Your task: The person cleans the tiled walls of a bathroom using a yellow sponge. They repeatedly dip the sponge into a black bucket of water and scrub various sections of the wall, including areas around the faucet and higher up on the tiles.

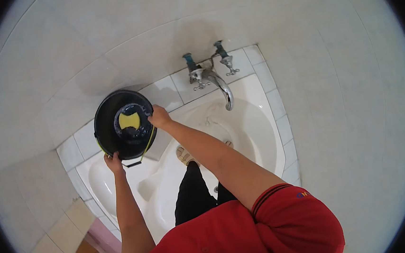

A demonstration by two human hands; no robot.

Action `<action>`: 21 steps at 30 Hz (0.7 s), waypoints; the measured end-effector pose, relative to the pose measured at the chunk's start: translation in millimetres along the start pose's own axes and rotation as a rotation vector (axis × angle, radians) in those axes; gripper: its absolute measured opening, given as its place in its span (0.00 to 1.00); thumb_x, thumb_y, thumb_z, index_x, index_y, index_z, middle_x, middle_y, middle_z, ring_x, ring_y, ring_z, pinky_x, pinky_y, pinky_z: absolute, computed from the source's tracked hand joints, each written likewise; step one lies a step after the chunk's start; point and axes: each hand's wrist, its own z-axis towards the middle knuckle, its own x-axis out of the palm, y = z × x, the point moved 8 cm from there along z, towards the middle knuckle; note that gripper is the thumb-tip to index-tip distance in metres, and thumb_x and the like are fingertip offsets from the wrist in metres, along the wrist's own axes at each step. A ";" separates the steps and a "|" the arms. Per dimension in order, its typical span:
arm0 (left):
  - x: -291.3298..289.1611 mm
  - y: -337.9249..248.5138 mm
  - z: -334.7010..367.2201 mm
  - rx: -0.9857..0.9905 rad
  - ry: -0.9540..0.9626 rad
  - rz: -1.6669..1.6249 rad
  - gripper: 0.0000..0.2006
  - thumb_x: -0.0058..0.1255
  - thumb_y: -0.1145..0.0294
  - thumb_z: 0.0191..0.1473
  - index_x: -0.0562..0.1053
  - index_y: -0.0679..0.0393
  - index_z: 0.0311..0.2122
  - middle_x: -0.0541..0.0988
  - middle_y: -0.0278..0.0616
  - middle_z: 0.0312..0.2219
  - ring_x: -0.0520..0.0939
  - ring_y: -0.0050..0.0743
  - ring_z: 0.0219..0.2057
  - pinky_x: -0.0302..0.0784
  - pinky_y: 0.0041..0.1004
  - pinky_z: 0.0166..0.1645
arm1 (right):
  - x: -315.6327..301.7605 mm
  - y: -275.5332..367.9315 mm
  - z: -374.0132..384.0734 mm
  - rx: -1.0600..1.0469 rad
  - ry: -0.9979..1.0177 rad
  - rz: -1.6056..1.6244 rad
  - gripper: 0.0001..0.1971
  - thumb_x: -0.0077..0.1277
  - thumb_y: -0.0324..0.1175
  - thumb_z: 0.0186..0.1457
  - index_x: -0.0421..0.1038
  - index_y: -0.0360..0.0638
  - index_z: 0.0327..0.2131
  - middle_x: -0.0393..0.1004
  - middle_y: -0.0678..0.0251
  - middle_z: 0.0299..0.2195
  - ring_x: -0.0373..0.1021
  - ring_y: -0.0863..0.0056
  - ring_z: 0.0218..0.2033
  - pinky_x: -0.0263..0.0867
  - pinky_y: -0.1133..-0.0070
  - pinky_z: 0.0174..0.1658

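A black bucket (113,143) with a yellow-green wire handle is at the tub's back left corner, by the tiled ledge. Soapy water and a yellow sponge (129,121) with notched sides are inside it. My left hand (114,163) grips the near rim of the bucket, its fingers partly hidden by the wall. On the right side, my right hand (159,117) is closed on the rim, thumb toward the inside. The handle hangs down on the near side with its black grip (133,164).
A chrome tap (218,83) with two cross-shaped knobs rises from the white tiled ledge (185,87) at the back. I stand in a white bathtub (255,127), wearing tan sandals (184,155). Tiled walls (342,91) rise around it. A brown and pink surface (86,250) shows at lower left.
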 end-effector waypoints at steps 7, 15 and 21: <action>37.1 -63.9 -72.0 0.227 0.228 0.057 0.19 0.47 0.82 0.48 0.62 0.66 0.48 0.73 0.43 0.40 0.74 0.28 0.41 0.67 0.25 0.48 | -71.0 -33.2 -104.2 0.154 0.082 0.288 0.16 0.53 0.36 0.44 0.68 0.32 0.34 0.73 0.49 0.26 0.73 0.58 0.26 0.68 0.68 0.34; 140.1 -82.3 -225.4 0.103 0.630 0.320 0.18 0.49 0.81 0.51 0.63 0.63 0.49 0.74 0.40 0.40 0.75 0.24 0.41 0.68 0.23 0.49 | -166.6 -154.7 -272.1 0.226 -0.285 0.510 0.23 0.55 0.41 0.42 0.66 0.28 0.34 0.71 0.46 0.29 0.70 0.54 0.33 0.66 0.67 0.37; 261.5 -29.9 -352.6 0.132 1.058 0.530 0.21 0.49 0.77 0.53 0.61 0.65 0.52 0.72 0.43 0.45 0.72 0.32 0.48 0.64 0.29 0.55 | -232.7 -262.4 -441.3 0.417 -0.623 0.542 0.19 0.55 0.36 0.43 0.67 0.29 0.36 0.72 0.52 0.27 0.71 0.63 0.28 0.67 0.70 0.32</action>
